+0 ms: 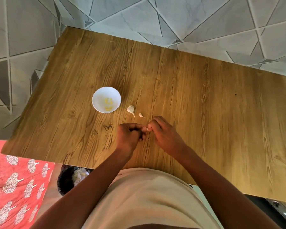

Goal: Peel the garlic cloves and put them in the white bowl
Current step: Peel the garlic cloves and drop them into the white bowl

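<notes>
A small white bowl (97, 96) with a scalloped rim stands on the wooden table and holds several peeled yellowish cloves (108, 104). To its right lie a piece of garlic bulb with a stalk (130, 109) and a single unpeeled clove (141, 115). Nearer to me, my left hand (129, 136) and my right hand (162, 133) meet above the table. Both pinch one small garlic clove (147, 129) between their fingertips, and only a pale bit of it shows.
The wooden table (205, 104) stretches far to the right and back. A dark bin (68, 179) with garlic skins stands under the table's near edge at left. Red patterned cloth (15, 187) lies at lower left. Tiled floor surrounds the table.
</notes>
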`<act>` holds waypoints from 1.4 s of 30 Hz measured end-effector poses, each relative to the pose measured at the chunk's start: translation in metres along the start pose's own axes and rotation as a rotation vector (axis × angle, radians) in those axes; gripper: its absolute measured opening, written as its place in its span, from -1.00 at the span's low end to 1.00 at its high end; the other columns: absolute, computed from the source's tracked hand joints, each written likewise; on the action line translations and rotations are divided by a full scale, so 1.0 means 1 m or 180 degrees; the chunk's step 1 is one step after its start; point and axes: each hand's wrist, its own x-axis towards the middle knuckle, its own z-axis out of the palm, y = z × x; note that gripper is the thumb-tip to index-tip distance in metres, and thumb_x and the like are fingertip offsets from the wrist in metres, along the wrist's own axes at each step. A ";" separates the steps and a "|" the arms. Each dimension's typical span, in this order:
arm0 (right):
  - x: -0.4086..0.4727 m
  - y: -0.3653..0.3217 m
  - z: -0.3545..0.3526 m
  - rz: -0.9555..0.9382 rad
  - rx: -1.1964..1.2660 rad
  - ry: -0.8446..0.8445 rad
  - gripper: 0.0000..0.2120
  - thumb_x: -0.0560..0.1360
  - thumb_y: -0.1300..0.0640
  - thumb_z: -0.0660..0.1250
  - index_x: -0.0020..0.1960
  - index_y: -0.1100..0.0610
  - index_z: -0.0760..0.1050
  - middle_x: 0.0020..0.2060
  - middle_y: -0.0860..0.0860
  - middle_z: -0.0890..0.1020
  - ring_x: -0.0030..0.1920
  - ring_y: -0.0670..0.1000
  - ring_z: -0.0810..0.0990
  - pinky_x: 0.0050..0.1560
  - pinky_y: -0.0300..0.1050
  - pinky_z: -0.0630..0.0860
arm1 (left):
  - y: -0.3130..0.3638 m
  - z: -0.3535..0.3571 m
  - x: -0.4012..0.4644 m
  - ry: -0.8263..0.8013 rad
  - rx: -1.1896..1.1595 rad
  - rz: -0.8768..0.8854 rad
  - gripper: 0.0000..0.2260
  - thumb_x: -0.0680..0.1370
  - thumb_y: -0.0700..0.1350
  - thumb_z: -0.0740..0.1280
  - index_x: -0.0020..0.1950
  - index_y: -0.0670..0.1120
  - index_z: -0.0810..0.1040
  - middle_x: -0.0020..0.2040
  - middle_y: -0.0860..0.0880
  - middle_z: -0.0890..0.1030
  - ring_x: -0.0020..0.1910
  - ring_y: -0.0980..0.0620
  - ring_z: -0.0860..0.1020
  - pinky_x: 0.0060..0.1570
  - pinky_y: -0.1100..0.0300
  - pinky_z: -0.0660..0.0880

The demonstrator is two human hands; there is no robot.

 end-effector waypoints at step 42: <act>-0.022 0.011 0.023 0.1754 0.1467 -0.0447 -0.85 0.53 0.25 0.46 0.06 0.09 0.70 -0.11 -0.09 0.70 -0.10 -0.20 0.63 -0.03 -0.31 0.54 | -0.005 -0.018 0.007 -0.0396 0.0620 -0.0016 -0.93 0.53 -0.37 0.46 -0.02 -0.26 0.70 -0.19 -0.19 0.73 -0.22 -0.07 0.71 -0.19 0.19 0.65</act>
